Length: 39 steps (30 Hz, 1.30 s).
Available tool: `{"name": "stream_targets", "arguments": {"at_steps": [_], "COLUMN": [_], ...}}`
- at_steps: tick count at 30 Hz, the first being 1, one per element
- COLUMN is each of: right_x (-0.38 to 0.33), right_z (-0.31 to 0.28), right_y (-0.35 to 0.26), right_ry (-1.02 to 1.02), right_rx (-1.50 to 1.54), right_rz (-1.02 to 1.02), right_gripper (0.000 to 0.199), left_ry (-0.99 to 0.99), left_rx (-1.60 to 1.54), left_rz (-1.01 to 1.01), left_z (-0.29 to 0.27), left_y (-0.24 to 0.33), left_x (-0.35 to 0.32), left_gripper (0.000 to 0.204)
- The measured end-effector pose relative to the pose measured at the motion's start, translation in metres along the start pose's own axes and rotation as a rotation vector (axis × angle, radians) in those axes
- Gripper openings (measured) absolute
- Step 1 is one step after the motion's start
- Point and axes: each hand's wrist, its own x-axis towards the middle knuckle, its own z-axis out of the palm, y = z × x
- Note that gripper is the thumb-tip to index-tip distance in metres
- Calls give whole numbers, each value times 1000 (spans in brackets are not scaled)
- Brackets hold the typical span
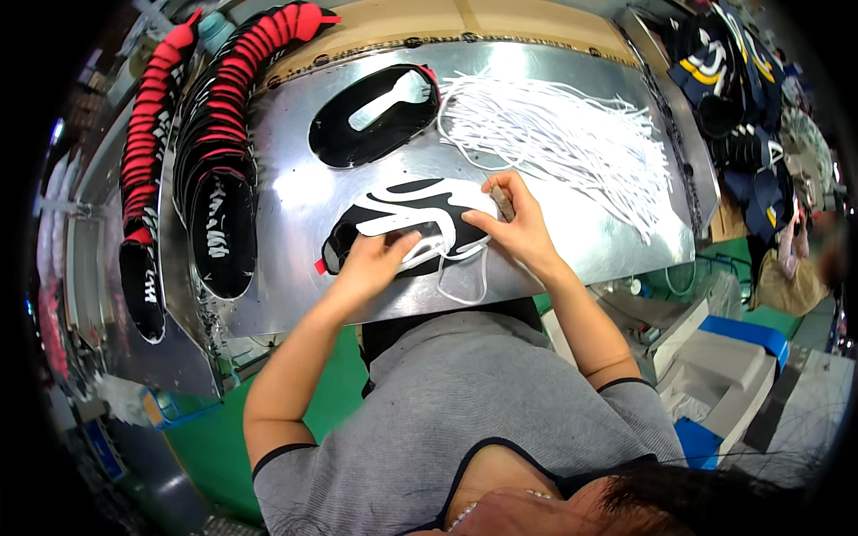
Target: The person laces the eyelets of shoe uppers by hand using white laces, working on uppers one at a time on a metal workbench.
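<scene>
A black-and-white shoe upper (384, 214) lies on its side on the metal tabletop, a small red tab at its heel end. My left hand (371, 268) grips it along the lacing edge, thumb and fingers bent against it; some fingertips are hidden. At the toe end my right hand (518, 223) holds the upper between thumb and curled fingers. A greyish-brown patch shows beside those fingers; I cannot make out what it is. From the lacing edge a white shoelace (484, 284) hangs in a loop toward the table's near edge.
A thick spread of white laces (563, 143) covers the right of the table. Behind the upper lies another black upper (331, 134) with a white piece on it. Two long rows of nested black-and-red uppers (228, 223) stand at left. Cardboard (500, 22) lines the back.
</scene>
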Motion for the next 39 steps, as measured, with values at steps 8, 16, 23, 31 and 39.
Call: {"name": "stream_targets", "arguments": {"at_steps": [8,16,23,31,39], "right_x": [-5,-4,-9,-17,-26], "right_z": [12,13,-2,-3,-16], "right_y": [3,8,6,10,23], "right_ry": [-38,35,-136,-169,-208], "right_rx": [68,263,124,196,394], "right_rz": [-35,108,191,205,179], "right_gripper": [39,32,27,34,29], "left_ry": [-175,264,132,133,461], "left_rx": [-49,-73,-19,40,731], "left_rz": [-477,-84,-114,-71,502], "left_z": [2,12,13,18,-16], "left_y": [10,-3,4,6,39], "left_x": [12,14,6,6,-29], "left_gripper": [37,14,13,12,7]}}
